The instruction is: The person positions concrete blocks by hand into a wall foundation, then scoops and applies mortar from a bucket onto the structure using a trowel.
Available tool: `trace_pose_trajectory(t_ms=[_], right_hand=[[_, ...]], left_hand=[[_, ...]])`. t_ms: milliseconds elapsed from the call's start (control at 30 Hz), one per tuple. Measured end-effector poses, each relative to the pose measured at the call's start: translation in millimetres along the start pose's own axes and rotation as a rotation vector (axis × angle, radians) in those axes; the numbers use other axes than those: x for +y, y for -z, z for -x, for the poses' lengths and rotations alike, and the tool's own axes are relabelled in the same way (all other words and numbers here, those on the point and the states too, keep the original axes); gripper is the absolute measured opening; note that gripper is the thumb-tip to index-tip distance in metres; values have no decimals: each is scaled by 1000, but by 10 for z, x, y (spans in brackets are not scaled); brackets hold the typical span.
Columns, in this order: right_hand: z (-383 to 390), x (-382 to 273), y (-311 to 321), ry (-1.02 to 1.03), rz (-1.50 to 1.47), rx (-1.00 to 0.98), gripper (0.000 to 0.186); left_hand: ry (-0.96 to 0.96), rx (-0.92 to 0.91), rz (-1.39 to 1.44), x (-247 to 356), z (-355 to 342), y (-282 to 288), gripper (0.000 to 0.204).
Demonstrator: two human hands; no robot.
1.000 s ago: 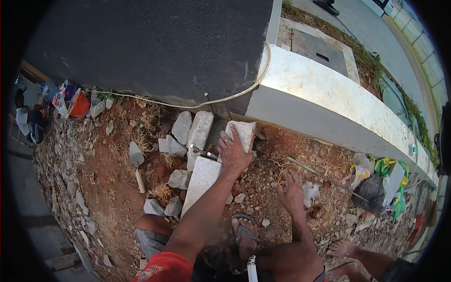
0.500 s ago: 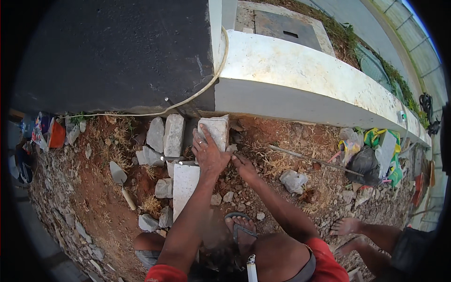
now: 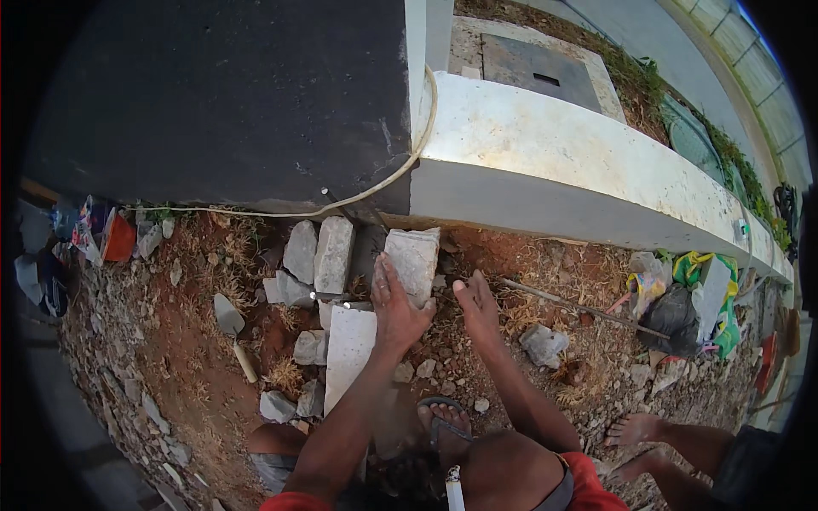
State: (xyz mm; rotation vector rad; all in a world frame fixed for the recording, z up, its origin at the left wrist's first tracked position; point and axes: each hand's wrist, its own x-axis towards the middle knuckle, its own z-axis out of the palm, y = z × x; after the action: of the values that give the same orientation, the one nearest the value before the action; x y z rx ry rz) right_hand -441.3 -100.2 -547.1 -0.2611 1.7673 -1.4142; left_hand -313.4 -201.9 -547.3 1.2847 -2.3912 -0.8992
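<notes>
A grey-white block [image 3: 413, 262] stands near the foot of the wall, close to the corner. My left hand [image 3: 399, 308] lies along its left and near side, fingers stretched out and touching it, not gripped around it. Just to the right of the block, my right hand [image 3: 479, 311] is off it, with its thumb and fingers apart and nothing in them. Left of the block stands another upright block [image 3: 334, 255], beside a rough stone [image 3: 300, 251]. Metal bars [image 3: 341, 298] stick out in front of these blocks. A flat white block [image 3: 349, 347] lies nearer me, partly hidden by my left forearm.
A trowel [image 3: 228, 317] lies on the soil at left. To the right are a loose stone [image 3: 544, 347], a long stick [image 3: 579, 307] and bags of rubbish [image 3: 673, 315]. A pale hose [image 3: 375, 183] runs along the dark wall [image 3: 213, 102]. Another person's bare feet [image 3: 635, 428] are at lower right.
My right hand has come away from beside my left hand and moved right, its fingers lifting. My left hand has slid from the block's top to its left side. The whole view has shifted slightly.
</notes>
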Motion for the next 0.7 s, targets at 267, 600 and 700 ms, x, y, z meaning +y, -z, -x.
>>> trace_pose_trajectory(t_ms=[267, 600, 700], right_hand=[[-264, -218, -117, 317, 1237, 456, 116], [-566, -71, 274, 86, 896, 144, 91], [-403, -50, 361, 280, 1012, 238, 73]], left_hand=[[-63, -269, 488, 154, 462, -239, 97], [626, -137, 432, -460, -852, -428, 86], [687, -281, 510, -150, -778, -317, 93]])
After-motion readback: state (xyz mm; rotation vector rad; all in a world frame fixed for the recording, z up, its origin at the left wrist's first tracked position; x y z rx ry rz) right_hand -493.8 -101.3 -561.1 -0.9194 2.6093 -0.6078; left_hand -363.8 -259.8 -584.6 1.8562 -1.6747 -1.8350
